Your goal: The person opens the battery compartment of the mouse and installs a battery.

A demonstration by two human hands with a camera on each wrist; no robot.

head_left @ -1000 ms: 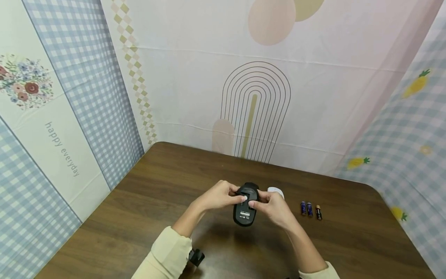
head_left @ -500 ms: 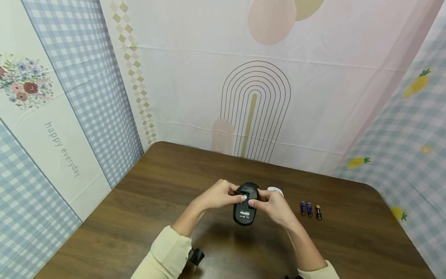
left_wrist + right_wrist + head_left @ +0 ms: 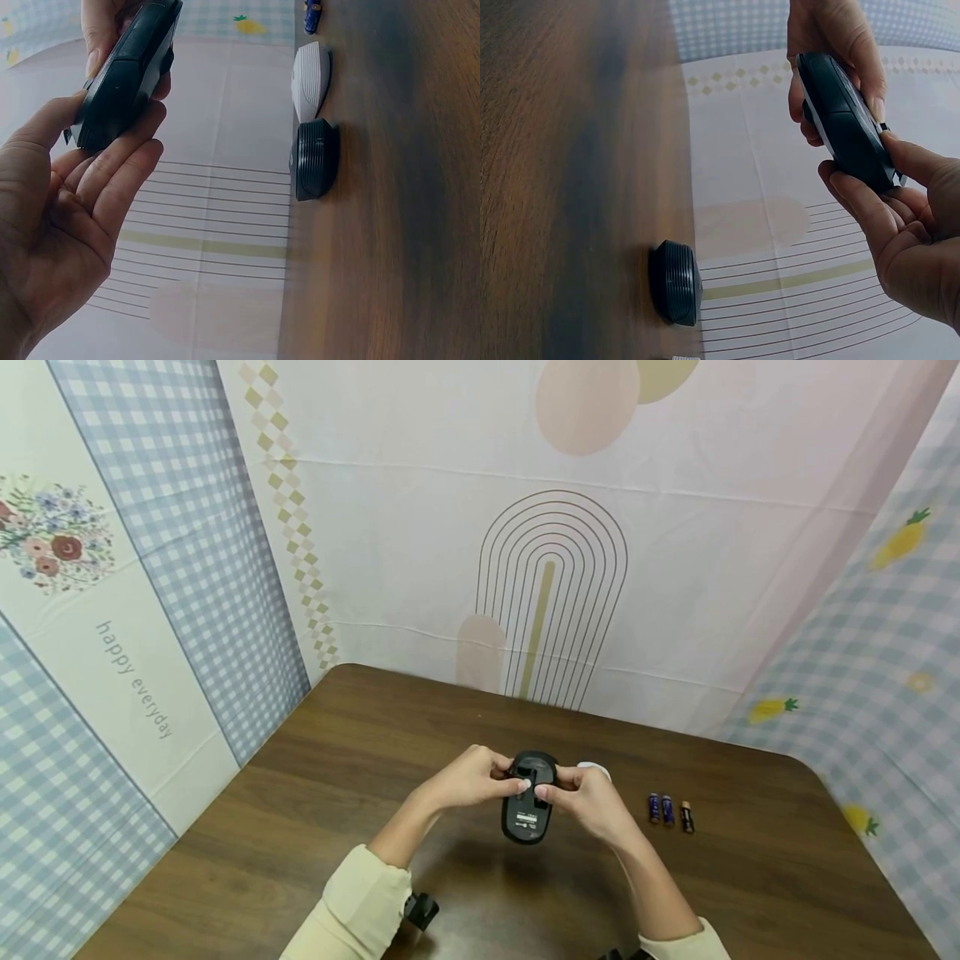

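Note:
A black computer mouse point(image 3: 525, 828) is held above the table with its labelled underside toward me. A dark recess shows in that underside, between the thumbs. My left hand point(image 3: 471, 775) grips the mouse's left side, thumb pressed on the underside and fingers beneath. On the opposite side my right hand point(image 3: 592, 803) pinches it, thumb also on the underside. Seen edge-on in the left wrist view, the mouse point(image 3: 124, 86) has a thin dark piece jutting out near the thumb. The fingers hide part of the body.
A second black mouse point(image 3: 316, 160) and a white mouse point(image 3: 309, 81) stand on the wooden table point(image 3: 360, 735) behind the hands. Two blue batteries point(image 3: 667, 810) and one black and copper-coloured battery point(image 3: 687, 817) lie to the right. Printed cloths hang around the table.
The right thumb has slid slightly up the mouse's underside. The held mouse has tilted a little; otherwise both hands stay in place.

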